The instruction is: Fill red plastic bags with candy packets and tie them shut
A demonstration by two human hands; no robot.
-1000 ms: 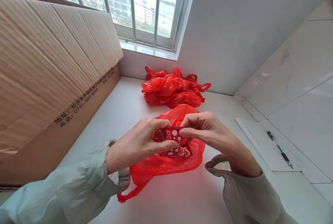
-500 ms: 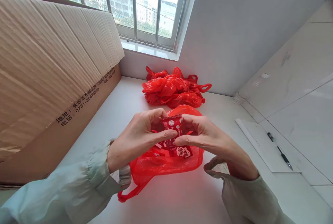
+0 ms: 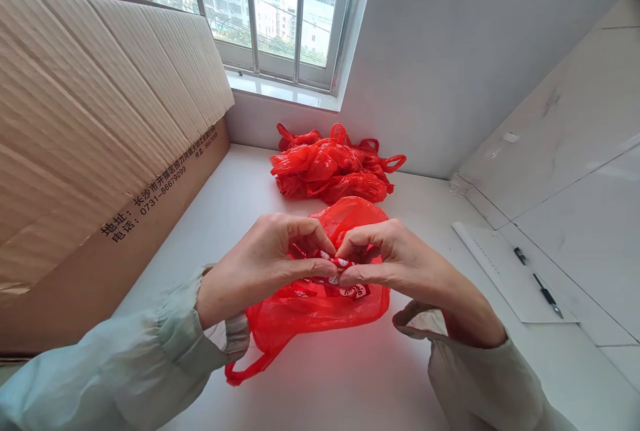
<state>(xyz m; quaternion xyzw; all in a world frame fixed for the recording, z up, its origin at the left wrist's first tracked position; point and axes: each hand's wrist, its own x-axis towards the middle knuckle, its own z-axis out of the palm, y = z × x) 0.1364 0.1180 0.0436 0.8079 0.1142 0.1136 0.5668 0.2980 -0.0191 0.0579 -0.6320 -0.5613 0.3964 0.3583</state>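
Note:
A small red packet with white print (image 3: 334, 271) is pinched between both of my hands, above an opened red plastic bag (image 3: 320, 317). My left hand (image 3: 270, 261) grips its left side with thumb and fingers. On the other side, my right hand (image 3: 395, 261) holds it the same way, and the fingertips of both hands nearly meet at the packet's middle. The packet looks tilted or folded, and fingers cover much of it. Beneath it, partly hidden, another red packet with a white patch and dark characters (image 3: 356, 291) lies in the bag.
Several red plastic bags (image 3: 333, 167) are heaped against the wall below the barred window. A large cardboard box (image 3: 100, 151) fills the left side. To the right lie a white sheet of paper (image 3: 493, 267), a black pen (image 3: 547, 294) and its cap (image 3: 521, 256).
The packet, held upright with its front showing before, is now tipped or folded over. My fingertips have come together at its top edge. The view has shifted slightly.

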